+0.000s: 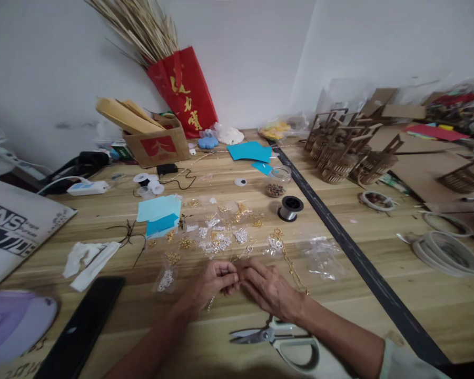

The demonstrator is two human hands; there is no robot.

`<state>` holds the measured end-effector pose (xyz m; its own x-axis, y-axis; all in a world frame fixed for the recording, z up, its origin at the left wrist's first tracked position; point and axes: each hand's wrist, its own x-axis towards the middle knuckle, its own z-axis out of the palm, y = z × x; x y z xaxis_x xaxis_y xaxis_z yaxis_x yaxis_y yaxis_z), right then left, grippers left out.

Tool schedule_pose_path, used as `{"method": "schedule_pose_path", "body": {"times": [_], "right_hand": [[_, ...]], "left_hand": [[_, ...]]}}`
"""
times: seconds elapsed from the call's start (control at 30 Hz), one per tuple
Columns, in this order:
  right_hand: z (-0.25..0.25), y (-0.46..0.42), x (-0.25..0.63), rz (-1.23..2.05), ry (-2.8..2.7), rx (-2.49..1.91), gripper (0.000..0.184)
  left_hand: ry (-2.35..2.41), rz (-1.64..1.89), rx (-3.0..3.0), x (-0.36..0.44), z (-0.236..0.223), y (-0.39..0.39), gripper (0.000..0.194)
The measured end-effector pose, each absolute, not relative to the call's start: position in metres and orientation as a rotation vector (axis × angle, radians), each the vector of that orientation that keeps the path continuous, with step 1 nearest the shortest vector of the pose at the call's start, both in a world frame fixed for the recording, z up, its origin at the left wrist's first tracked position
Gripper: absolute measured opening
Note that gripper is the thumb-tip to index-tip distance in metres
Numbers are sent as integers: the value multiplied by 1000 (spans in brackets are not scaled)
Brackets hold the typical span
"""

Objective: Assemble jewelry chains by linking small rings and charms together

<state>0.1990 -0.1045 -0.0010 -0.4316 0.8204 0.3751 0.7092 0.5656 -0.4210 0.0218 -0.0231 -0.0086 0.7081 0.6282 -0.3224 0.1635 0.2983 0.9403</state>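
My left hand is closed in a pinch, with a thin chain hanging below its fingers. The fingertips of my right hand meet it and are pressed together; what lies between them is too small to make out. Under my right wrist lies a pair of scissors with pale handles. A gold chain stretches over the wood just beyond my right hand. Small bags of silver findings and gold findings spread out beyond both hands.
A wire spool and a glass jar of beads stand farther back. A black phone lies at left. Several woven baskets stand at the back right, near a dark strip crossing the table. Coiled rings lie at right.
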Motion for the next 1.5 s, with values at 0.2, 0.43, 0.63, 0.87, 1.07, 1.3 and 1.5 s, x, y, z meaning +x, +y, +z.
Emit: {"method": "schedule_pose_path", "body": {"times": [0.2, 0.43, 0.63, 0.87, 1.07, 1.3, 1.5], "right_hand": [[-2, -101, 201, 356, -2138, -1217, 16], [-4, -98, 201, 450, -2068, -1188, 14], [-1, -98, 201, 521, -2025, -1176, 13], [6, -98, 201, 609, -1979, -1184, 14], [4, -98, 201, 591, -1974, -1180, 15], [0, -103, 198, 488, -2080, -1221, 14], [-3, -105, 197, 372, -2154, -1231, 15]], "left_hand": [[770, 348, 1289, 22, -1, -24, 32], [762, 331, 1289, 22, 0, -24, 34], [735, 294, 1296, 21, 4, -25, 35], [741, 283, 1307, 22, 7, -26, 35], [734, 273, 1322, 23, 4, -26, 35], [745, 324, 1280, 21, 3, -26, 33], [722, 343, 1248, 21, -4, -24, 33]]}}
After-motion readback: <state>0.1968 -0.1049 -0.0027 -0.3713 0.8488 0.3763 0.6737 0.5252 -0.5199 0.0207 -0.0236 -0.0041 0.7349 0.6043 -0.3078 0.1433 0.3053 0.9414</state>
